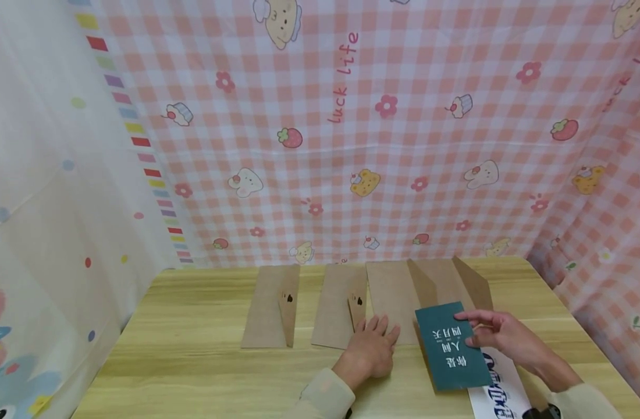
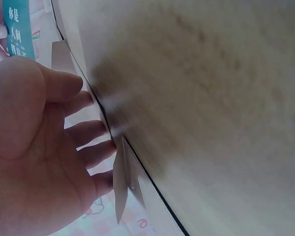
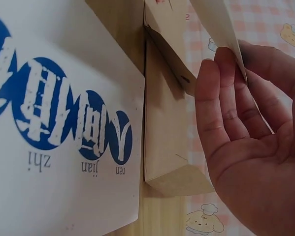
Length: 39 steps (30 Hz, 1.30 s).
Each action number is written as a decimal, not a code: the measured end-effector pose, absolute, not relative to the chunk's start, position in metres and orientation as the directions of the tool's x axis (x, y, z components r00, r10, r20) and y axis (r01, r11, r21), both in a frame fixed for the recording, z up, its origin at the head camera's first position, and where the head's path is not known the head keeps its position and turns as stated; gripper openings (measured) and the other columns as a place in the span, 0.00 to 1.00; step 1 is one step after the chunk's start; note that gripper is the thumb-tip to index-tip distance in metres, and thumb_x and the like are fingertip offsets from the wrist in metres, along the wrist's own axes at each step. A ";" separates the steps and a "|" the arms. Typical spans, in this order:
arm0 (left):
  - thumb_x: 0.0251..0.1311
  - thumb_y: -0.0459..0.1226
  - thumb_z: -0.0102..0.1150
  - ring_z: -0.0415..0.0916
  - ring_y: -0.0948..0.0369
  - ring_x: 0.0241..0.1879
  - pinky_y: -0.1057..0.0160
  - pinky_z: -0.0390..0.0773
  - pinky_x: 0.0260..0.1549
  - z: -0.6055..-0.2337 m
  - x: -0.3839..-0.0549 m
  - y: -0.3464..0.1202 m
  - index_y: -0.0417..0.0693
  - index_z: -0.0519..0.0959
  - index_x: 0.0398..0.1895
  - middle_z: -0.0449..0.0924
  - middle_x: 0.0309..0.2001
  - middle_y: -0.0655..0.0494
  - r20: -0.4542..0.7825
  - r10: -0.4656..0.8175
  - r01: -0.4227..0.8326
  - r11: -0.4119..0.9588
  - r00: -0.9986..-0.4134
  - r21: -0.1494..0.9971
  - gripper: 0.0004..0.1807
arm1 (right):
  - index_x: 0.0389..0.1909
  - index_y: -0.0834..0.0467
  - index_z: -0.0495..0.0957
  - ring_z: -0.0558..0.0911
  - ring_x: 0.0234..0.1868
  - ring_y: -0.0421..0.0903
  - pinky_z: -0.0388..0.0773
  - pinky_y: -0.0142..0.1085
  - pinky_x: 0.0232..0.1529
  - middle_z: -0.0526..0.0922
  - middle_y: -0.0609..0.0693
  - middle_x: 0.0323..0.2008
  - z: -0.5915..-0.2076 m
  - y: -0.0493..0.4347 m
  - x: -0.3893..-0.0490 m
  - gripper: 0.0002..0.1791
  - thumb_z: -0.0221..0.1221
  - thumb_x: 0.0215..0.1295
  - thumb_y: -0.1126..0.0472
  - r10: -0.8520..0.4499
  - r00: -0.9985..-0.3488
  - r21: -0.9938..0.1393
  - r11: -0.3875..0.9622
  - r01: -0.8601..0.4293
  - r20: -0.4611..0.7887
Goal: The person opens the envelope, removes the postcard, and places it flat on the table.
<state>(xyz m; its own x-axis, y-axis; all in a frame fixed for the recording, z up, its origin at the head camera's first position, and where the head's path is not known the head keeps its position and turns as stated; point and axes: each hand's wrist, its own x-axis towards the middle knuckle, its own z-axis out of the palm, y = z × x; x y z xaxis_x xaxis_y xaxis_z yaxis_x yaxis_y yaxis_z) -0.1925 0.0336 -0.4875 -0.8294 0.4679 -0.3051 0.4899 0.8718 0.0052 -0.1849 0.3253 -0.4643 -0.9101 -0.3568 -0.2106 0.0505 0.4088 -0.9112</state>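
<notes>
My right hand (image 1: 514, 343) pinches a dark green card (image 1: 440, 361) with white Chinese characters between thumb and fingers. The right wrist view shows its pale back (image 3: 213, 19). Below the card lies a white card (image 1: 503, 387) with blue printing, partly covered by the green one. My left hand (image 1: 369, 352) has its fingers spread, resting at the near edge of a brown paper envelope (image 1: 388, 285) and touching its neighbour's flap. That neighbouring envelope (image 1: 333, 308) has its flap raised. In the left wrist view, the left fingers (image 2: 90, 132) reach along the envelopes' edge.
Another brown envelope (image 1: 265, 308) lies to the left, flap up. A further envelope (image 1: 437, 273) at the right is partly hidden behind the green card. All rest on a wood-grain table (image 1: 194, 326), with a pink checked cloth (image 1: 325, 157) hanging behind it.
</notes>
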 end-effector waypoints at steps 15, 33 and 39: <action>0.76 0.49 0.40 0.47 0.63 0.77 0.55 0.50 0.74 -0.489 -0.194 0.032 0.74 0.54 0.77 0.48 0.78 0.66 -0.307 0.468 0.489 0.872 -0.829 0.008 0.28 | 0.67 0.67 0.68 0.79 0.44 0.48 0.77 0.37 0.46 0.77 0.57 0.47 -0.475 0.324 -0.178 0.33 0.65 0.64 0.58 -0.329 -0.910 -0.893 0.441 0.089 -0.253; 0.75 0.48 0.41 0.47 0.62 0.77 0.54 0.49 0.74 -0.488 -0.193 0.032 0.72 0.56 0.77 0.50 0.78 0.65 -0.292 0.466 0.475 0.879 -0.835 0.043 0.28 | 0.66 0.69 0.69 0.81 0.43 0.49 0.79 0.34 0.44 0.79 0.58 0.46 -0.488 0.315 -0.167 0.31 0.64 0.64 0.63 -0.404 -0.875 -0.922 0.372 0.111 -0.268; 0.75 0.48 0.40 0.46 0.62 0.77 0.54 0.48 0.75 -0.488 -0.194 0.032 0.72 0.55 0.77 0.49 0.78 0.65 -0.303 0.465 0.472 0.880 -0.832 0.054 0.28 | 0.64 0.69 0.71 0.77 0.39 0.47 0.78 0.32 0.38 0.73 0.57 0.43 -0.492 0.312 -0.166 0.31 0.65 0.60 0.66 -0.417 -0.875 -0.918 0.389 0.072 -0.245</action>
<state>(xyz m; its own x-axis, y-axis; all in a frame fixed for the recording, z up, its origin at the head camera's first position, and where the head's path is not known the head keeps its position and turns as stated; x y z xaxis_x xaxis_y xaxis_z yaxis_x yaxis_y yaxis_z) -0.1939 0.0325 -0.4885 -0.8318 0.4649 -0.3032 0.4721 0.8799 0.0538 -0.1662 0.3116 -0.4922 -0.8750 -0.4172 -0.2455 0.0723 0.3888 -0.9185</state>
